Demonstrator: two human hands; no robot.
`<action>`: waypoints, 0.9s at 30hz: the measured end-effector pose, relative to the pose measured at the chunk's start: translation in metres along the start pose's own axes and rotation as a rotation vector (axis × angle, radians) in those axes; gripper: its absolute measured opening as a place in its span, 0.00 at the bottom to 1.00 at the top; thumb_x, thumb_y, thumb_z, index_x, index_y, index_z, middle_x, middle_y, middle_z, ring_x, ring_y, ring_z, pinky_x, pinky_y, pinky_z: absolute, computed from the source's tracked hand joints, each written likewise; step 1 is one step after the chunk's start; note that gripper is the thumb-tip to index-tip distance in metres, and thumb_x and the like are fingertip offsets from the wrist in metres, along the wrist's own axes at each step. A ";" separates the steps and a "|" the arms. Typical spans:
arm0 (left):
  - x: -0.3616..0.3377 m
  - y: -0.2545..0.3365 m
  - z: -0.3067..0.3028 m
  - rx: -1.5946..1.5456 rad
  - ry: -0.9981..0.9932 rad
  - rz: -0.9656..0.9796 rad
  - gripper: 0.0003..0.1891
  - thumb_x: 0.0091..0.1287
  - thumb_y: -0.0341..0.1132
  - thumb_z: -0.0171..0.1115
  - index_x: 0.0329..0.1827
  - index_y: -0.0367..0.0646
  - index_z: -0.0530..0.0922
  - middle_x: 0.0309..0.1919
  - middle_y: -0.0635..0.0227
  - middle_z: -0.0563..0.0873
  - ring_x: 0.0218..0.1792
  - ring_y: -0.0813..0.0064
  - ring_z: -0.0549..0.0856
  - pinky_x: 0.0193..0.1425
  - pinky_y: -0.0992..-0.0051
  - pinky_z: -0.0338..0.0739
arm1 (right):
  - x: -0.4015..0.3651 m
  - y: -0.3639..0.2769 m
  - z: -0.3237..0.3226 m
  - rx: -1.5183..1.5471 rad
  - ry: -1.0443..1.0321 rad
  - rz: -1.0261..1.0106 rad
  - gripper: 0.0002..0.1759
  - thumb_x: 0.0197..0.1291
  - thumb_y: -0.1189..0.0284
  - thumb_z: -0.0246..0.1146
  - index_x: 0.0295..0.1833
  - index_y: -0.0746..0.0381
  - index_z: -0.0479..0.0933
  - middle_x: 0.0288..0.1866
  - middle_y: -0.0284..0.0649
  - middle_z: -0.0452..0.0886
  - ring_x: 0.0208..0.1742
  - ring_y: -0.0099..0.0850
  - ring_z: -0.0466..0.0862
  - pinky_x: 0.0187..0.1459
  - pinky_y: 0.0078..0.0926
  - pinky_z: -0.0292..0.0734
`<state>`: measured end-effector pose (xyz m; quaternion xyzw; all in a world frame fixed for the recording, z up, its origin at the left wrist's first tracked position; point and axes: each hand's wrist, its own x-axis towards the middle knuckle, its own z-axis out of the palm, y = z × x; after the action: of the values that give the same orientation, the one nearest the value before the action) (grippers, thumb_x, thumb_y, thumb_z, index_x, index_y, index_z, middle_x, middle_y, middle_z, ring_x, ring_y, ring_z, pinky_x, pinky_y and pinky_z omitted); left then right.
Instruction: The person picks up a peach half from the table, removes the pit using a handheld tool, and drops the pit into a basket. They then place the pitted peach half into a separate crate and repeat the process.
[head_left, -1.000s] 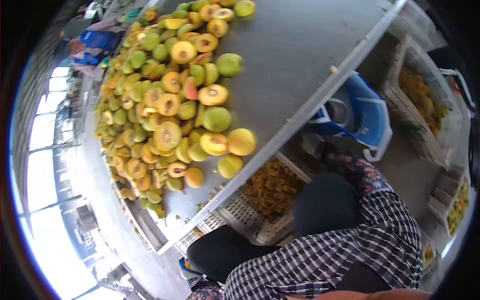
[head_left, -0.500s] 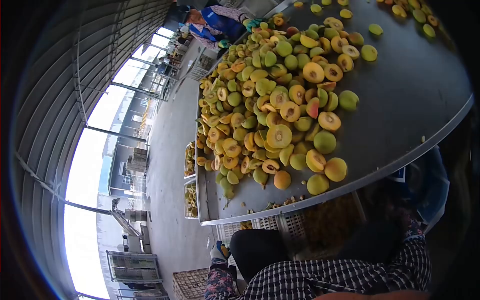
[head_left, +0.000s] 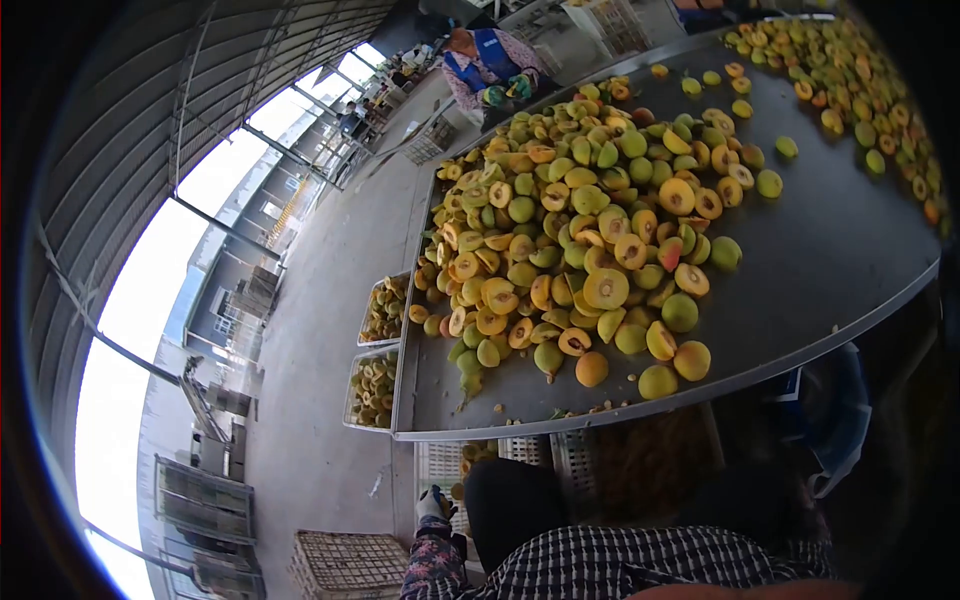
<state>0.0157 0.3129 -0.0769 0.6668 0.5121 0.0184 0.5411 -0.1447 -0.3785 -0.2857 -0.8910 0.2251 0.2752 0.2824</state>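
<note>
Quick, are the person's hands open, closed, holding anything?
Left hand: gloved, near the white crate; grip cannot be told.
Right hand: not visible, cannot be told.

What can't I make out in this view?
All in the head view:
- Right hand: lost in deep shadow below the table.
- Left hand: too small to tell whether it grips anything.
- Blue container: inside hidden by shadow and the table's edge.
- Far fruit heap: cut off by the dark right border.
</note>
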 end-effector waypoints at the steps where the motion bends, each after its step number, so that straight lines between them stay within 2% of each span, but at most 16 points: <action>1: 0.017 -0.008 -0.005 0.064 -0.066 0.066 0.11 0.69 0.40 0.56 0.48 0.44 0.75 0.38 0.60 0.80 0.36 0.60 0.83 0.37 0.58 0.83 | -0.014 -0.001 -0.010 0.004 -0.004 -0.014 0.15 0.70 0.67 0.55 0.58 0.61 0.75 0.41 0.38 0.82 0.38 0.26 0.81 0.40 0.24 0.79; 4: 0.081 -0.044 -0.020 0.267 -0.173 0.292 0.11 0.69 0.40 0.55 0.44 0.43 0.77 0.36 0.62 0.82 0.34 0.63 0.83 0.34 0.61 0.81 | -0.066 -0.014 -0.050 0.083 -0.005 -0.056 0.16 0.70 0.67 0.54 0.60 0.61 0.74 0.42 0.37 0.82 0.39 0.25 0.81 0.41 0.22 0.79; 5: 0.051 -0.034 -0.005 -0.073 -0.115 0.120 0.12 0.67 0.42 0.56 0.40 0.42 0.79 0.33 0.63 0.83 0.32 0.64 0.82 0.33 0.61 0.80 | -0.086 -0.019 -0.063 0.109 -0.013 -0.068 0.17 0.71 0.67 0.54 0.60 0.61 0.74 0.42 0.37 0.82 0.39 0.24 0.81 0.41 0.22 0.79; 8: 0.122 -0.063 -0.009 0.416 0.067 0.383 0.23 0.62 0.49 0.63 0.50 0.38 0.84 0.42 0.61 0.89 0.42 0.63 0.85 0.48 0.67 0.77 | -0.151 -0.037 -0.103 0.261 0.014 -0.086 0.18 0.72 0.67 0.54 0.62 0.61 0.74 0.43 0.36 0.82 0.40 0.23 0.81 0.42 0.20 0.79; 10: 0.138 -0.069 0.005 0.181 -0.012 0.461 0.23 0.63 0.49 0.66 0.48 0.37 0.84 0.45 0.57 0.88 0.45 0.62 0.85 0.52 0.68 0.76 | -0.195 -0.045 -0.123 0.453 0.087 -0.076 0.18 0.72 0.67 0.54 0.64 0.61 0.73 0.44 0.35 0.82 0.40 0.21 0.80 0.42 0.19 0.79; 11: 0.149 -0.065 0.016 0.099 0.072 0.565 0.23 0.64 0.49 0.66 0.48 0.36 0.83 0.43 0.56 0.88 0.45 0.62 0.85 0.52 0.67 0.76 | -0.215 -0.048 -0.128 0.593 0.142 -0.070 0.19 0.72 0.67 0.54 0.64 0.61 0.73 0.44 0.35 0.81 0.40 0.21 0.80 0.42 0.19 0.79; 12: 0.103 -0.039 0.024 0.102 0.098 0.653 0.21 0.65 0.47 0.65 0.49 0.37 0.82 0.44 0.58 0.87 0.46 0.62 0.84 0.53 0.66 0.76 | -0.233 -0.049 -0.132 0.779 0.215 -0.072 0.19 0.73 0.67 0.54 0.65 0.61 0.73 0.44 0.35 0.81 0.41 0.20 0.80 0.42 0.18 0.79; 13: 0.014 0.010 0.033 0.288 0.285 0.647 0.18 0.65 0.45 0.65 0.50 0.40 0.82 0.46 0.58 0.86 0.48 0.61 0.83 0.55 0.65 0.75 | -0.248 -0.052 -0.135 0.996 0.289 -0.098 0.20 0.73 0.67 0.54 0.65 0.61 0.73 0.45 0.35 0.81 0.41 0.20 0.80 0.43 0.17 0.79; 16: -0.013 0.058 0.067 0.021 0.157 0.949 0.17 0.64 0.42 0.67 0.51 0.41 0.82 0.48 0.57 0.84 0.51 0.58 0.83 0.58 0.64 0.75 | -0.253 -0.022 -0.128 1.890 0.492 -0.329 0.25 0.65 0.69 0.64 0.66 0.63 0.70 0.47 0.34 0.80 0.45 0.22 0.81 0.45 0.18 0.79; 17: -0.004 0.068 0.085 -0.071 0.054 1.043 0.18 0.63 0.41 0.67 0.51 0.41 0.82 0.48 0.55 0.84 0.51 0.57 0.83 0.59 0.64 0.75 | -0.281 -0.075 -0.155 1.992 0.496 -0.474 0.27 0.64 0.68 0.66 0.67 0.62 0.69 0.49 0.34 0.79 0.45 0.22 0.82 0.48 0.18 0.80; 19: -0.065 0.110 0.105 0.020 -0.095 1.067 0.20 0.62 0.40 0.68 0.54 0.40 0.81 0.50 0.53 0.84 0.54 0.55 0.82 0.61 0.65 0.74 | -0.290 -0.091 -0.176 1.935 0.393 -0.642 0.28 0.64 0.68 0.66 0.67 0.62 0.68 0.52 0.35 0.78 0.46 0.23 0.82 0.51 0.20 0.80; 21: -0.056 0.132 0.146 0.176 -0.318 1.152 0.21 0.62 0.41 0.67 0.55 0.39 0.80 0.53 0.51 0.82 0.57 0.55 0.80 0.63 0.64 0.73 | -0.296 -0.123 -0.196 1.875 0.334 -0.802 0.28 0.63 0.67 0.67 0.65 0.61 0.67 0.52 0.35 0.77 0.46 0.24 0.82 0.50 0.22 0.81; 23: -0.072 0.147 0.175 0.353 -0.324 1.248 0.27 0.61 0.44 0.67 0.61 0.40 0.77 0.59 0.48 0.78 0.61 0.52 0.77 0.66 0.62 0.71 | -0.317 -0.191 -0.207 1.824 0.318 -0.924 0.26 0.61 0.65 0.69 0.60 0.61 0.68 0.50 0.35 0.76 0.43 0.26 0.81 0.46 0.25 0.82; 25: -0.054 0.156 0.212 0.497 -0.321 1.235 0.33 0.58 0.47 0.70 0.67 0.46 0.72 0.64 0.49 0.74 0.66 0.52 0.73 0.70 0.63 0.69 | -0.342 -0.249 -0.217 1.654 0.146 -1.161 0.24 0.60 0.63 0.70 0.54 0.60 0.68 0.43 0.35 0.73 0.37 0.27 0.80 0.38 0.29 0.81; 26: -0.061 0.163 0.218 0.542 -0.348 1.110 0.37 0.57 0.49 0.70 0.69 0.47 0.70 0.66 0.50 0.72 0.66 0.52 0.73 0.70 0.63 0.68 | -0.354 -0.273 -0.221 1.560 0.067 -1.269 0.23 0.59 0.63 0.71 0.51 0.59 0.68 0.40 0.35 0.72 0.35 0.28 0.79 0.34 0.30 0.80; 27: -0.057 0.167 0.230 0.596 -0.313 1.091 0.38 0.57 0.50 0.70 0.70 0.47 0.69 0.67 0.51 0.71 0.67 0.53 0.73 0.70 0.63 0.68 | -0.363 -0.291 -0.224 1.491 0.057 -1.325 0.24 0.57 0.61 0.73 0.47 0.58 0.67 0.35 0.35 0.68 0.29 0.28 0.75 0.24 0.34 0.76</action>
<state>0.2325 0.1299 -0.0178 0.9481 -0.0029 0.0505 0.3139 -0.1728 -0.2141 0.2034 -0.4382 -0.1956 -0.1710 0.8605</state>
